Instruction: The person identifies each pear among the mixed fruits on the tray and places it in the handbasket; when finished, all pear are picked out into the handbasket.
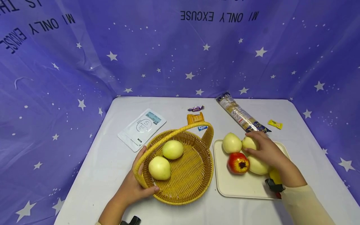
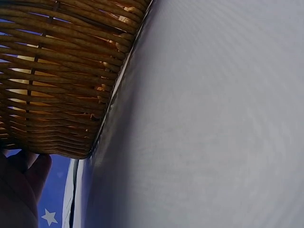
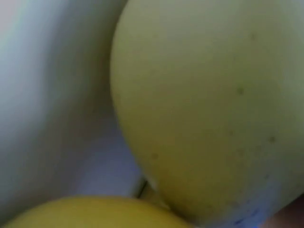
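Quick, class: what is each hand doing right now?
Left hand: grips the basket by its rim.
Right hand: curled over a pale pear on the tray.

- A white table (image 1: 112, 162) fills the lower middle of the head view; its surface is smooth and evenly lit
- A purple cloth backdrop (image 1: 168, 56) printed with white stars hangs behind and wraps both sides; it shows folds
- Black lettering (image 1: 219, 16) on the cloth reads upside down; soft light, faint shadows
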`<state>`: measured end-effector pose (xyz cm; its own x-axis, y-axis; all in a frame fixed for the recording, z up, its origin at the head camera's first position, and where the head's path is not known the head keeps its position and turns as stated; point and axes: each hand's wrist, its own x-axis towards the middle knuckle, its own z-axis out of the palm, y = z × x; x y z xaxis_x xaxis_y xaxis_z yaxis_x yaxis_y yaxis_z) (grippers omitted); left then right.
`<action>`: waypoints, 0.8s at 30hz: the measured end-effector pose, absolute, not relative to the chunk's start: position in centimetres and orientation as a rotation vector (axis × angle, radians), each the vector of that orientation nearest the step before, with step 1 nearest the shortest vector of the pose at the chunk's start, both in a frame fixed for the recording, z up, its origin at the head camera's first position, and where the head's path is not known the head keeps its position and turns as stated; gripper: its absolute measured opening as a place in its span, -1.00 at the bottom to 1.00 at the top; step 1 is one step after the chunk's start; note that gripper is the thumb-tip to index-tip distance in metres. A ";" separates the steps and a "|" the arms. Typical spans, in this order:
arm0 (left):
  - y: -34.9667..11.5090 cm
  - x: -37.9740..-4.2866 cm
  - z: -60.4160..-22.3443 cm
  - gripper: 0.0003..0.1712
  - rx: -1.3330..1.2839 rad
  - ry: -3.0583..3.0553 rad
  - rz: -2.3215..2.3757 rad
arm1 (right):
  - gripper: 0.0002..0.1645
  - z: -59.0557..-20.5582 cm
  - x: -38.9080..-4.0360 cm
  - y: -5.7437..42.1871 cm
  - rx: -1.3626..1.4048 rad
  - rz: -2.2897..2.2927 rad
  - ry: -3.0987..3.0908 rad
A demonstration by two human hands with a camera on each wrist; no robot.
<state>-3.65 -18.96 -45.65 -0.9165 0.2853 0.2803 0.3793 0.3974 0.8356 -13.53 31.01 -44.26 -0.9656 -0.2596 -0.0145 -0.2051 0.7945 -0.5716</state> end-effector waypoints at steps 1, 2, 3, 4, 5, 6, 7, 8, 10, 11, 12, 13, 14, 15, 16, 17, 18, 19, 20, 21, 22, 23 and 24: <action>-19.0 -3.6 -45.6 0.57 -0.606 -2.550 -1.560 | -0.28 -44.3 -13.6 31.1 -0.372 -0.902 2.885; -19.0 -3.6 -45.6 0.57 -0.605 -2.550 -1.558 | -0.28 -44.4 -13.6 31.2 -0.370 -0.895 2.883; -19.0 -3.6 -45.6 0.57 -0.607 -2.549 -1.558 | -0.28 -44.4 -13.7 31.2 -0.364 -0.888 2.881; -19.0 -3.6 -45.6 0.57 -0.609 -2.548 -1.556 | -0.27 -44.4 -13.7 31.3 -0.357 -0.882 2.878; -19.0 -3.6 -45.6 0.57 -0.609 -2.548 -1.556 | -0.27 -44.4 -13.8 31.3 -0.348 -0.873 2.877; -18.9 -3.7 -45.6 0.57 -0.611 -2.547 -1.553 | -0.26 -44.4 -13.8 31.4 -0.339 -0.867 2.876; -18.9 -3.7 -45.6 0.57 -0.612 -2.546 -1.554 | -0.25 -44.3 -13.9 31.4 -0.329 -0.859 2.877; -18.9 -3.7 -45.6 0.57 -0.612 -2.546 -1.555 | -0.25 -44.3 -13.9 31.4 -0.320 -0.850 2.880; -18.9 -3.7 -45.6 0.57 -0.617 -2.545 -1.553 | -0.24 -44.2 -13.9 31.3 -0.300 -0.840 2.896; -18.9 -3.8 -45.6 0.57 -0.619 -2.544 -1.554 | -0.24 -44.1 -13.8 31.3 -0.290 -0.844 2.912; -18.9 -3.8 -45.6 0.57 -0.625 -2.542 -1.552 | -0.24 -43.9 -13.8 31.2 -0.286 -0.855 2.929; -18.9 -3.8 -45.6 0.57 -0.627 -2.541 -1.556 | -0.24 -43.6 -13.7 31.0 -0.283 -0.868 2.948; -18.9 -3.8 -45.6 0.57 -0.631 -2.539 -1.554 | -0.25 -43.2 -13.6 30.8 -0.280 -0.885 2.969; -18.9 -3.8 -45.6 0.56 -0.634 -2.537 -1.555 | -0.25 -42.6 -13.5 30.4 -0.281 -0.907 2.990; -18.9 -3.8 -45.6 0.56 -0.634 -2.536 -1.558 | -0.27 -42.0 -13.3 30.1 -0.283 -0.931 3.011; -18.9 -3.8 -45.6 0.56 -0.633 -2.536 -1.560 | -0.28 -41.2 -13.1 29.7 -0.296 -0.951 3.028; -18.9 -3.8 -45.6 0.56 -0.632 -2.536 -1.561 | -0.29 -40.4 -12.9 29.3 -0.321 -0.968 3.042; -18.9 -3.8 -45.6 0.56 -0.631 -2.535 -1.564 | -0.31 -39.5 -12.6 28.8 -0.352 -0.988 3.048; -18.9 -3.8 -45.6 0.56 -0.629 -2.534 -1.566 | -0.33 -38.6 -12.3 28.3 -0.403 -1.017 3.040; -18.9 -3.8 -45.6 0.56 -0.625 -2.534 -1.573 | -0.34 -37.7 -11.9 27.9 -0.481 -1.040 3.027; -18.9 -3.8 -45.6 0.56 -0.627 -2.532 -1.572 | -0.33 -37.0 -11.6 27.5 -0.567 -1.063 3.003; -18.9 -3.8 -45.6 0.56 -0.632 -2.530 -1.570 | -0.31 -36.3 -11.2 27.1 -0.663 -1.083 2.972; -18.9 -3.8 -45.6 0.56 -0.636 -2.530 -1.568 | -0.29 -35.7 -10.9 26.7 -0.766 -1.093 2.939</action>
